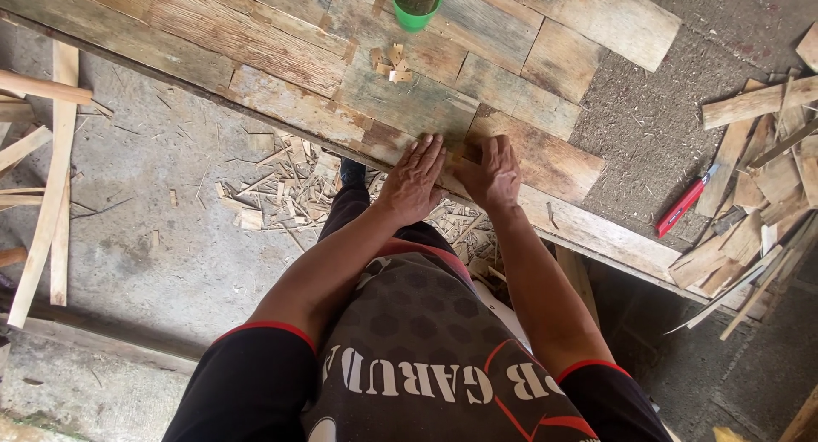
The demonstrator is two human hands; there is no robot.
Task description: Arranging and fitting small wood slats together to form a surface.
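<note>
both hands pressed on a small wood piece (463, 156) at the near edge of the surface (281, 50), a top patched together from weathered boards. the left hand (415, 179) lay flat, fingers spread and extended, palm down just beside the piece and partly over it; the right hand (492, 173) was half curled, its fingers bent over the piece's other end, though whether it truly gripped or only pinned it could not be told. the piece lay between the two hands, and only a sliver showed; its long axis seemed to follow the surface edge, running from beyond the left hand's fingertips toward the right hand's wrist side. as a judgement, the risk was splinters in the bare palms from such rough grain, or the piece sliding off the edge onto the floor scraps (281, 195) below the hands if the pressure went uneven. a green cup (417, 2) stood well beyond the fingertips, small wood chips (390, 63) lay between it and the hands, and a red utility knife (683, 205) lay well off to the right hand's outer side.
</note>
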